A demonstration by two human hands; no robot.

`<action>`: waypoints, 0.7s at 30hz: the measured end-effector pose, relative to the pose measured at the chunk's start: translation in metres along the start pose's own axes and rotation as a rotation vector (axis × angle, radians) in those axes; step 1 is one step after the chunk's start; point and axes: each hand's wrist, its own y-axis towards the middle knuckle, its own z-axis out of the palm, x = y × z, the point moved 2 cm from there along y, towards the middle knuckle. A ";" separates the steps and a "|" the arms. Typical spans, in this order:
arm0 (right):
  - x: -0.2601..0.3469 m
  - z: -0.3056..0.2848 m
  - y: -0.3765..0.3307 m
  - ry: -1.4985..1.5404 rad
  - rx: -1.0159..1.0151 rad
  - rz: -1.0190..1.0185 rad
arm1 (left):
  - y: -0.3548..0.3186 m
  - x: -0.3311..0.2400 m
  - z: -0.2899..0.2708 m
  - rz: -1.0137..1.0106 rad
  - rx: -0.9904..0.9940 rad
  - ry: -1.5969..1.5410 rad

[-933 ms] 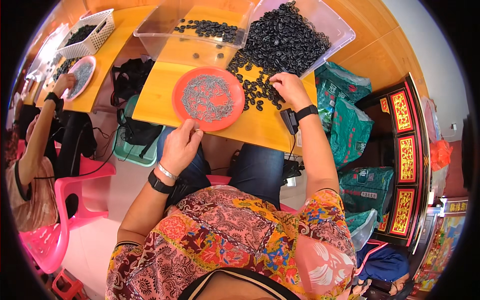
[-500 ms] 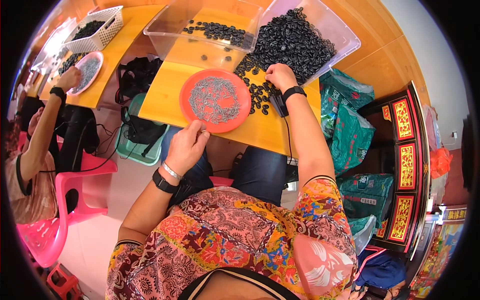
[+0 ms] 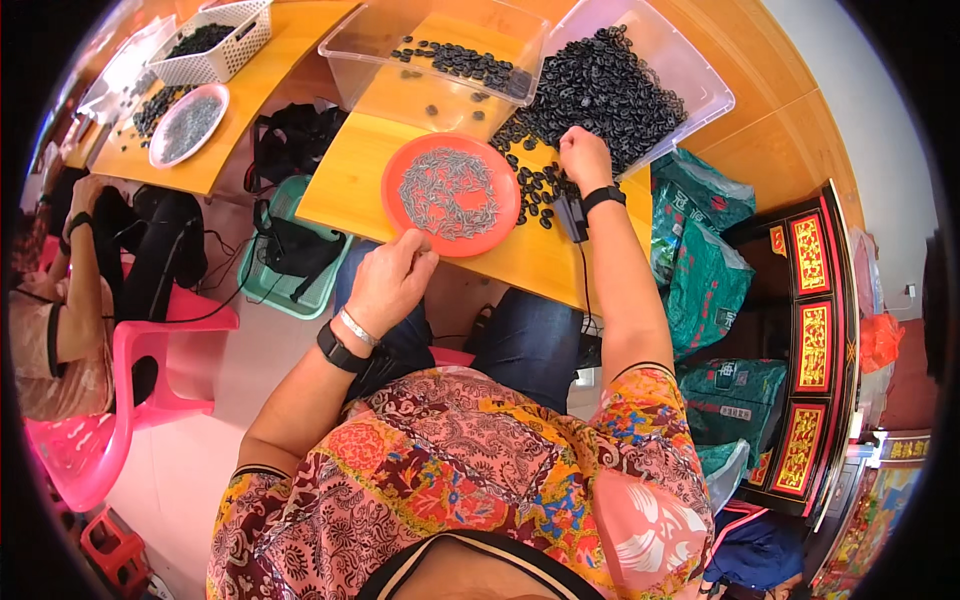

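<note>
A red-orange round plate [image 3: 402, 222] heaped with small grey metal pins lies at the table's front edge. Beside its near rim is my left hand [image 3: 398, 280], thumb and fingers pinched together; anything between them is too small to make out. My right hand [image 3: 585, 160] rests at the near side of a heap of small black oval pieces [image 3: 600, 95], its fingers curled in. What those fingers hold is hidden. Loose black ovals [image 3: 535, 190] are scattered between plate and hand. A small black device with a cable [image 3: 571, 218] sits by my right wrist.
A clear plastic bin [image 3: 385, 75] with some black pieces stands behind the plate; the heap spills from another clear bin [image 3: 700, 95]. Green bags [image 3: 705, 290] stand to the right. At left, a co-worker sits by a second table with a pink plate [image 3: 160, 150] and white basket [image 3: 235, 50].
The view has shifted slightly, moving the table rightward in the picture. The co-worker's hand has left the pink plate and drawn back toward the lap. My hands stay near the same places.
</note>
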 end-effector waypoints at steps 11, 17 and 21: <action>0.031 -0.032 -0.064 1.044 0.415 0.079 | -0.003 0.001 0.001 0.016 0.006 -0.127; 0.116 -0.032 -0.146 1.230 0.731 -0.085 | -0.006 0.010 0.014 -0.096 0.169 -0.410; 0.135 -0.023 -0.158 1.256 0.864 -0.065 | -0.006 0.009 0.017 -0.157 0.268 -0.542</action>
